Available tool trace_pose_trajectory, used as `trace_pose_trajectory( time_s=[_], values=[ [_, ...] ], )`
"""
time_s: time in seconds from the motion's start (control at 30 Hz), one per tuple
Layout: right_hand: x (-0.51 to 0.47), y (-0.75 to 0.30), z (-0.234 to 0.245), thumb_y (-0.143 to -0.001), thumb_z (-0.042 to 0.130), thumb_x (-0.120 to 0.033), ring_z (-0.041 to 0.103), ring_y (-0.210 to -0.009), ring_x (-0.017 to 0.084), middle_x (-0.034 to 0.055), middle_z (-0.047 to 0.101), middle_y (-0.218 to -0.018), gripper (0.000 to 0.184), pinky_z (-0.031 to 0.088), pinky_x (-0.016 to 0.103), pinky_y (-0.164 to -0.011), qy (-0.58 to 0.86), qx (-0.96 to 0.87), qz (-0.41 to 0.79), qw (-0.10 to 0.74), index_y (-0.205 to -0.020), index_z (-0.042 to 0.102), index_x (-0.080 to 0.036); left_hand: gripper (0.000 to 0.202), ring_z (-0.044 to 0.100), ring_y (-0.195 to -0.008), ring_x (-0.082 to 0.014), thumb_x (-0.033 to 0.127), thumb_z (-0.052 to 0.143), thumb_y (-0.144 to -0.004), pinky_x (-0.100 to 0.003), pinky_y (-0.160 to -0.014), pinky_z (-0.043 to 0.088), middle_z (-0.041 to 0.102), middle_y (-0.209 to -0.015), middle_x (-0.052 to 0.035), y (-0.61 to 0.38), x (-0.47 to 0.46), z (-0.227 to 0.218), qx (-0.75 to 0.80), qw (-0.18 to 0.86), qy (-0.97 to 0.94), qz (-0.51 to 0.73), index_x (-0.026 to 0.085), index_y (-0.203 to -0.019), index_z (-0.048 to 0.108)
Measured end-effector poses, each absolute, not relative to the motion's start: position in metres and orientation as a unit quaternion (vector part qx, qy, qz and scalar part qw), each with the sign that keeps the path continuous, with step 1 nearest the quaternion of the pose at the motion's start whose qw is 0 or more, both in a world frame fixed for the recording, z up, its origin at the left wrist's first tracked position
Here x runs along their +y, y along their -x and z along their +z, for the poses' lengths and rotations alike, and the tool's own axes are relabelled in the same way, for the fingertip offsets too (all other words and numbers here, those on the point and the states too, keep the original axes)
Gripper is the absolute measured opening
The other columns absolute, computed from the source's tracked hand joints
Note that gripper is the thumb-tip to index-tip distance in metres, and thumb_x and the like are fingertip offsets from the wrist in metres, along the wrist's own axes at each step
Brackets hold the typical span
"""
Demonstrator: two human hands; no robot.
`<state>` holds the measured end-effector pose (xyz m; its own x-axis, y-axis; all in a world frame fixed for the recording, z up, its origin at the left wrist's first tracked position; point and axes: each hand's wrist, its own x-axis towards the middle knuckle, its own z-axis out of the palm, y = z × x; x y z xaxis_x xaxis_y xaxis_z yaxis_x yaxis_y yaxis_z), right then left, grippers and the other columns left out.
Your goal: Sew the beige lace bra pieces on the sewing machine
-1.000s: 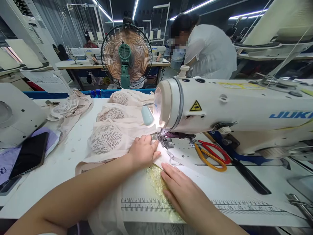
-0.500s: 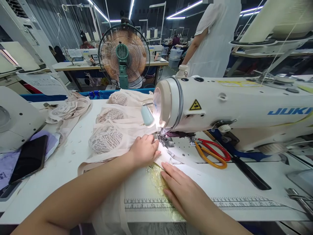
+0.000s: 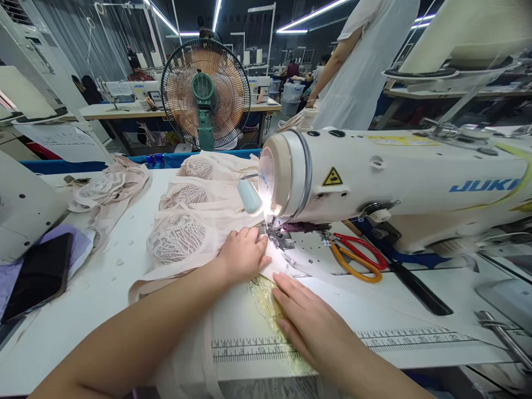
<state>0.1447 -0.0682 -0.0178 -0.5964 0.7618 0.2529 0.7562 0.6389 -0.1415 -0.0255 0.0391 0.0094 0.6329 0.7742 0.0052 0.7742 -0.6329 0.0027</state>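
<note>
A beige bra with lace cups [image 3: 177, 238] lies on the sewing machine table, one edge reaching the presser foot [image 3: 283, 238]. My left hand [image 3: 242, 256] bears down on that edge just left of the needle area, fingers curled and closed on the cloth. Closer to me, my right hand [image 3: 307, 316] lies flat with its fingers stretched out, at the fabric strip and the yellowish, shiny patch [image 3: 266, 305] beneath it. The white sewing machine head [image 3: 399, 172] stands over the work, its lamp lit. The stitching point itself is partly hidden by glare.
Red-and-orange-handled scissors [image 3: 358, 257] and a black-handled tool [image 3: 421, 291] lie right of the needle. A printed ruler [image 3: 415, 337] runs along the front edge. At left lies a phone [image 3: 39, 277]. A large fan [image 3: 205, 91] and a standing person [image 3: 353, 66] are beyond the table.
The view has shifted slightly. Both hands keep nearly the same place on the fabric. In the background, the standing person leans more, with an arm reaching down behind the machine.
</note>
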Motion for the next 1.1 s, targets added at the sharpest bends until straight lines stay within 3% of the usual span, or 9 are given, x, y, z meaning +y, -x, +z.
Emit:
trace_pose_trajectory(
  time_s=[0.2,0.33,0.4,0.5,0.6,0.7,0.87,1.1],
  values=[
    [-0.057,-0.142,-0.020,-0.088,0.042,-0.019,0.047,-0.124,0.031,0.0209,0.051,-0.132,0.035,0.047,0.047,-0.096,0.433,-0.888,0.022,0.155,-0.118,0.056,-0.006,0.043,0.050,-0.102,-0.0287,0.042,0.047,-0.089,-0.042,-0.079,0.042,0.055,-0.114,-0.0132,0.029,0.055,0.008,0.402,-0.043,-0.914,0.020,0.014,-0.122,0.054],
    [-0.054,-0.137,-0.022,-0.087,0.044,-0.018,0.044,-0.126,0.031,0.0213,0.050,-0.133,0.035,0.044,0.048,-0.100,0.440,-0.879,0.050,0.177,-0.119,0.054,-0.006,0.021,0.054,-0.088,-0.0241,0.026,0.048,-0.089,-0.035,-0.068,0.041,0.059,-0.096,-0.0105,0.029,0.044,0.007,0.352,-0.107,-0.928,0.068,0.015,-0.088,0.065],
    [-0.053,-0.135,-0.021,-0.085,0.045,-0.016,0.044,-0.125,0.030,0.0205,0.051,-0.132,0.034,0.043,0.049,-0.101,0.444,-0.873,0.068,0.192,-0.118,0.054,-0.008,0.023,0.054,-0.078,-0.0195,0.017,0.043,-0.089,-0.031,-0.062,0.039,0.059,-0.087,-0.0079,0.031,0.029,0.004,0.311,-0.110,-0.940,0.088,0.015,-0.077,0.063],
    [-0.051,-0.132,-0.019,-0.084,0.045,-0.014,0.044,-0.126,0.030,0.0196,0.050,-0.132,0.038,0.041,0.049,-0.103,0.440,-0.870,0.078,0.211,-0.121,0.052,-0.008,0.020,0.054,-0.073,-0.0169,0.016,0.044,-0.088,-0.028,-0.058,0.039,0.062,-0.097,-0.0076,0.038,0.006,-0.001,0.307,-0.073,-0.946,0.077,0.014,-0.098,0.061],
    [-0.052,-0.134,-0.017,-0.086,0.043,-0.016,0.045,-0.125,0.030,0.0205,0.051,-0.131,0.039,0.042,0.048,-0.102,0.427,-0.877,0.066,0.212,-0.122,0.053,-0.005,0.043,0.055,-0.083,-0.0190,0.014,0.047,-0.085,-0.028,-0.061,0.042,0.056,-0.124,-0.0090,0.051,-0.005,-0.001,0.328,-0.064,-0.942,0.035,0.013,-0.127,0.047],
    [-0.055,-0.139,-0.014,-0.089,0.040,-0.018,0.050,-0.121,0.029,0.0196,0.055,-0.128,0.035,0.045,0.046,-0.099,0.412,-0.884,0.059,0.214,-0.116,0.058,-0.005,0.044,0.054,-0.087,-0.0197,0.010,0.044,-0.084,-0.031,-0.072,0.045,0.051,-0.134,-0.0040,0.063,-0.002,0.004,0.308,-0.074,-0.949,-0.005,0.016,-0.127,0.049],
    [-0.060,-0.150,-0.011,-0.089,0.041,-0.019,0.055,-0.116,0.027,0.0184,0.060,-0.123,0.032,0.050,0.041,-0.094,0.409,-0.878,0.064,0.240,-0.111,0.061,-0.006,0.033,0.045,-0.118,-0.0286,0.012,0.045,-0.086,-0.040,-0.094,0.043,0.052,-0.133,-0.0025,0.074,0.011,0.005,0.315,-0.063,-0.947,0.010,0.016,-0.117,0.058],
    [-0.060,-0.157,-0.013,-0.090,0.040,-0.019,0.055,-0.116,0.026,0.0181,0.060,-0.123,0.030,0.050,0.041,-0.093,0.430,-0.862,0.083,0.256,-0.108,0.062,-0.008,0.033,0.044,-0.123,-0.0310,0.022,0.042,-0.092,-0.044,-0.097,0.043,0.053,-0.131,-0.0060,0.071,0.011,0.007,0.305,-0.042,-0.951,0.023,0.017,-0.122,0.054]
  ],
)
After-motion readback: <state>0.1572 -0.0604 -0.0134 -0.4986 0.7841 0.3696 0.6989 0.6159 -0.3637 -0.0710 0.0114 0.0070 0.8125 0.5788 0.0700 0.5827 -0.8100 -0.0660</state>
